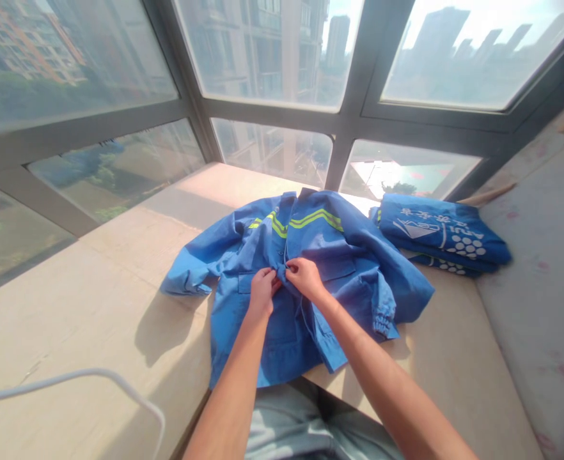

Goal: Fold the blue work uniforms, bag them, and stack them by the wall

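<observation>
A blue work jacket (339, 255) with yellow-green reflective stripes lies face up on a beige stone windowsill (94, 300), sleeves spread to both sides. My left hand (261, 292) and my right hand (304, 276) meet at the jacket's front opening, mid-chest. Both are closed, pinching the two front edges of the fabric together. The jacket's hem hangs slightly over the sill's near edge.
A folded stack of blue garments with white print (442, 236) sits to the right of the jacket. A pale patterned cushion (545, 268) lines the right side. A white cable (94, 377) curves across the near left. Large windows (272, 51) rise behind the sill.
</observation>
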The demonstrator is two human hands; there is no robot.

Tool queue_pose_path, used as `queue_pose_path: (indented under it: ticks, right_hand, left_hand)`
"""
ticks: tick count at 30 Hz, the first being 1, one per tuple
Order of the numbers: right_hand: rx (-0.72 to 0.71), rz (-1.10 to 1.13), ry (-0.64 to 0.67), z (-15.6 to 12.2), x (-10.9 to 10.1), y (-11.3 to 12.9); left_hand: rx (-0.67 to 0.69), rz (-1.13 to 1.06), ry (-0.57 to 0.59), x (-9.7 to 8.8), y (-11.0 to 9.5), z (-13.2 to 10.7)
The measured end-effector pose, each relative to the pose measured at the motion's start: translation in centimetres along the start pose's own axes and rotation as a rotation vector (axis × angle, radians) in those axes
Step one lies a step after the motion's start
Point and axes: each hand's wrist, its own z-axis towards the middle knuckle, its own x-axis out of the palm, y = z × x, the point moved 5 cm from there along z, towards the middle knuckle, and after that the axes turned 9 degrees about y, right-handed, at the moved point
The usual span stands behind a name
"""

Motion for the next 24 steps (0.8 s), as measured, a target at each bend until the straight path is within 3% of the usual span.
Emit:
queue_pose_path:
  ticks: [4, 9, 13, 19, 24]
  right_hand:
    - [0.003, -0.028, -0.002, -0.5, 0.3, -0.2]
    - [0.092, 0.127, -0.037, -0.7, -0.6, -1.9]
    - [0.109, 0.189, -0.015, -0.7, -0.9, -2.5]
    - [0.056, 0.067, -0.051, -0.9, -0.9, -2.1]
    - [0.13, 0.12, -0.084, -0.9, -1.3, -2.8]
  left_hand:
    - [-0.008, -0.015, 0.042, 1.1, -0.1, 0.1]
    - [0.03, -0.01, 0.093, 1.3, -0.4, -0.3]
    - [0.06, 0.043, 0.07, 1.5, -0.4, -0.5]
    - [0.147, 0.211, 0.091, 2.8, -0.8, -0.4]
    - [0.189, 0.364, -0.038, 1.3, -1.2, -0.4]
